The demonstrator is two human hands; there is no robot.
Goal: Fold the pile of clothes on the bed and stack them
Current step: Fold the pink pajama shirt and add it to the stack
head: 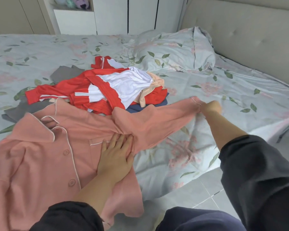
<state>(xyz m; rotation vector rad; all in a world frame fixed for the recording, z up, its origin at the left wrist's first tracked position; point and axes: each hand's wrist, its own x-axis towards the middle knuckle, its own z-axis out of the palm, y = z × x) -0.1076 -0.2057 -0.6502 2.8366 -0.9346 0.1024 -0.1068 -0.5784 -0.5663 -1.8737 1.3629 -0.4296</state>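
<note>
A pink button-up pyjama shirt [45, 157] with white piping lies spread face up at the near edge of the bed [240, 90]. My left hand [115, 157] presses flat on its chest beside the pocket, fingers straight. My right hand [210, 108] grips the cuff of the shirt's sleeve [157, 120], stretched out to the right over the sheet. Behind the shirt lies the pile of clothes [107, 87]: a red and white jacket on top, peach, navy and grey pieces under it.
A pillow [173, 50] in the same floral fabric lies at the back right against the padded headboard [249, 30]. White wardrobes [123, 14] stand beyond the bed. Grey floor tiles [198, 192] show at the near right.
</note>
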